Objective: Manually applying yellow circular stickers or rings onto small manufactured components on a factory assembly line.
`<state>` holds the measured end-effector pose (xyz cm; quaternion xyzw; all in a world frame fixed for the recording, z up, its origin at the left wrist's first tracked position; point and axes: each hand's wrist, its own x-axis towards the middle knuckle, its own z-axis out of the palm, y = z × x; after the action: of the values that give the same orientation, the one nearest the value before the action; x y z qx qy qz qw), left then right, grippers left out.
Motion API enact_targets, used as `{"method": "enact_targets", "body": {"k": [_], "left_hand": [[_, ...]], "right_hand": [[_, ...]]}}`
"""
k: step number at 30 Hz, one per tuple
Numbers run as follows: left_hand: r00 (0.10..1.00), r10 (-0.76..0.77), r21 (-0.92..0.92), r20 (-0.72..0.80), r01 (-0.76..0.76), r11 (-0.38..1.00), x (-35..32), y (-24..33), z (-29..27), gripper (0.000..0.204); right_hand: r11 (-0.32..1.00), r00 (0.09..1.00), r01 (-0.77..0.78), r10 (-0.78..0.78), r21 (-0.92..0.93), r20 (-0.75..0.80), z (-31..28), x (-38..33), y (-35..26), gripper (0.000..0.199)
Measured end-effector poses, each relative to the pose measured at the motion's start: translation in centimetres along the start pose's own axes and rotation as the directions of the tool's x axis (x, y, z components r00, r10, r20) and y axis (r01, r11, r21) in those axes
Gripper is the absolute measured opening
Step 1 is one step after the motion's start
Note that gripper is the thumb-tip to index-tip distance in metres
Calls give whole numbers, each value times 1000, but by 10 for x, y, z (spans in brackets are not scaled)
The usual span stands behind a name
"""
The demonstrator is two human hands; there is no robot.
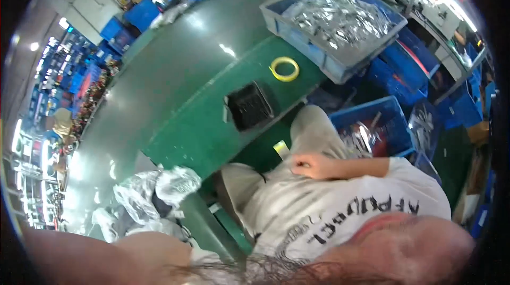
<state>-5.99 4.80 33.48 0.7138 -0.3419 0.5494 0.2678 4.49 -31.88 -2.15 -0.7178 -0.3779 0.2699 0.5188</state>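
My right hand (311, 166) lies at my lap, on the hem of the white shirt, with its fingers curled in. Whether anything is inside those fingers is hidden. From the lower left edge my left arm (106, 256) rises large and close, and its hand is out of the picture. Ahead of my knees, a black plastic tray (248, 108) rests on the green tabletop (196, 125). A yellow roll of tape (284, 78) lies flat just beyond it. Both are apart from my hands. A small yellow-and-white slip (281, 150) shows between my knees.
A grey-blue crate (334, 67) heaped with silvery packets (340, 16) stands at the far right. Beside my right knee is a blue bin (393, 109) holding loose parts. Clear crumpled plastic bags (141, 194) lie at the left. More blue bins (406, 53) are stacked behind.
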Motion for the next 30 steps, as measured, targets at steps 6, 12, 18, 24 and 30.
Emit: {"method": "enact_targets", "body": {"k": [6,12,18,24,30], "left_hand": [[999,-41,-30,-21,40,999,-18,8,30,84],[996,63,-15,60,-62,998,13,-9,-1,83],[998,42,-58,42,-40,998,-1,3,23,82],[986,148,6,77,-149,989,13,-13,-4,81],[989,70,-24,129,-68,997,-1,5,7,81]], "right_hand": [[991,999,28,-30,132,14,-4,4,5,21],[987,1000,-14,15,160,-3,9,-2,-10,21],[982,999,43,-46,185,10,0,0,-4,21],[999,999,43,-43,16,12,1,8,-2,17],[992,995,72,-79,99,63,0,4,-18,21]]}}
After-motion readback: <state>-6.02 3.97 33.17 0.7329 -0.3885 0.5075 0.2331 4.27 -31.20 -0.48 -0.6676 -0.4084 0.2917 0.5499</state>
